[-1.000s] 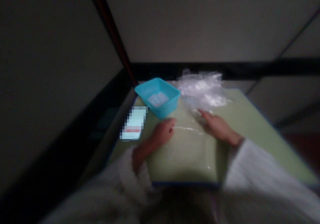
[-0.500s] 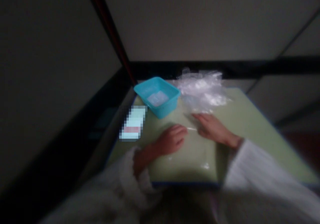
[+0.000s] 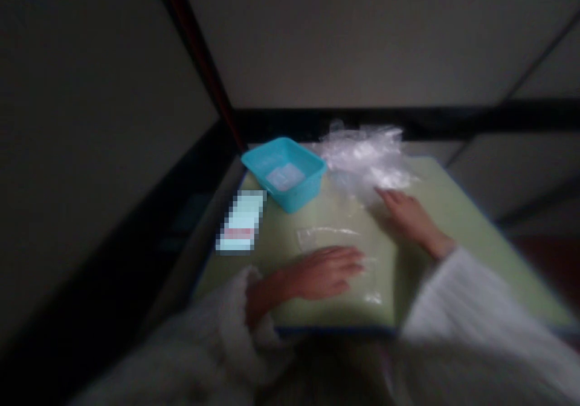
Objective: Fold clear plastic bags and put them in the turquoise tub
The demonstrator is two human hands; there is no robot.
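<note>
A clear plastic bag lies flat on the pale green table, its shiny edges catching light. Across its lower part rests my left hand, fingers stretched out to the right. My right hand is farther back and to the right, fingers extended, nothing held. Its fingertips are at the front edge of a crumpled heap of clear plastic bags at the back of the table. To the left of the heap sits a turquoise basket with a whitish, translucent item inside.
A blurred-out bright phone-like rectangle lies at the table's left edge, in front of the basket. Behind the table stands a grey wall with a dark band along its bottom.
My left hand has moved toward me and right, its curled fingers now spread flat on the bag. My right hand has moved back and right, toward the heap. More of the flat bag shows.
</note>
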